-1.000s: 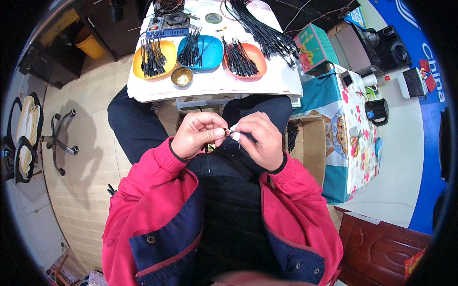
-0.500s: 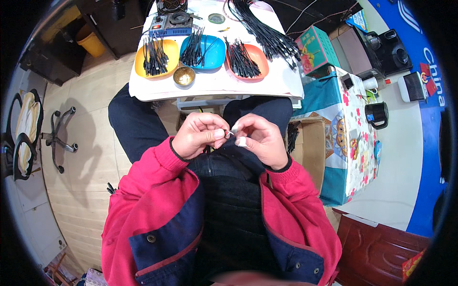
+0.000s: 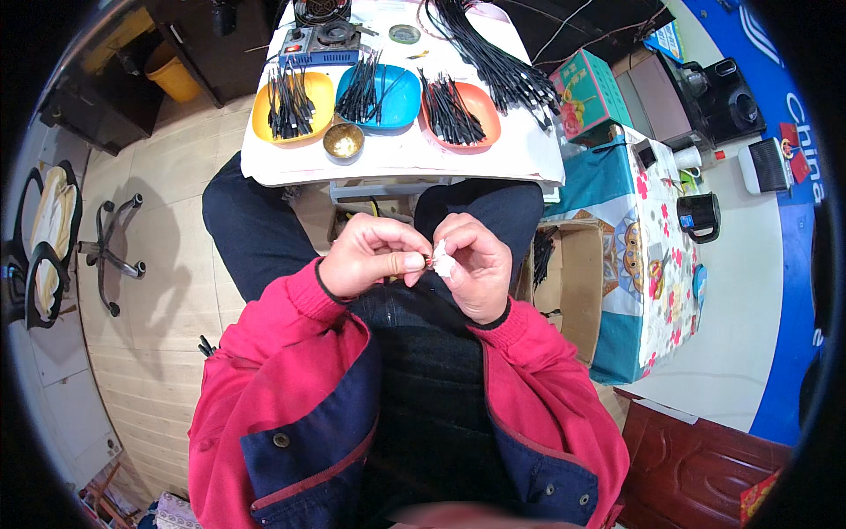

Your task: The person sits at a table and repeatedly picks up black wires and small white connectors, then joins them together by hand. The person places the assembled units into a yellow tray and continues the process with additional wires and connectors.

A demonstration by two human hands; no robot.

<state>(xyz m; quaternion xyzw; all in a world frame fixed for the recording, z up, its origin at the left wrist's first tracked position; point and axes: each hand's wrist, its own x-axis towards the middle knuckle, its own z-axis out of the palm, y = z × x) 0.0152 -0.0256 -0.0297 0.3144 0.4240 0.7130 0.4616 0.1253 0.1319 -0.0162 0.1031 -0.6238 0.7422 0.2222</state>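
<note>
Above my lap, my left hand [image 3: 372, 255] pinches a thin cable end [image 3: 428, 262] between thumb and forefinger. Short wire strands, reddish and pale, stick out of it toward the right. My right hand [image 3: 480, 272] closes thumb and forefinger on those strands, and a white wrapping [image 3: 444, 261] covers its fingertips. The two hands almost touch. Most of the cable is hidden behind the left fingers. On the white table [image 3: 379, 163] ahead, short black cables lie in a yellow tray [image 3: 322, 88], a blue tray [image 3: 403, 95] and an orange tray [image 3: 480, 108].
A small metal bowl [image 3: 343, 141] stands before the trays. Behind them sits a small heater-like device [image 3: 322, 44]. Long black cables [image 3: 493, 62] are bundled at the back right. At right are an open cardboard box [image 3: 579, 291] and a black mug [image 3: 698, 216]; a wheeled chair base [image 3: 110, 251] is at left.
My right hand has moved slightly left and closed in on the left hand, its thumb and forefinger now together at the wire strands. The left hand stays nearly in place.
</note>
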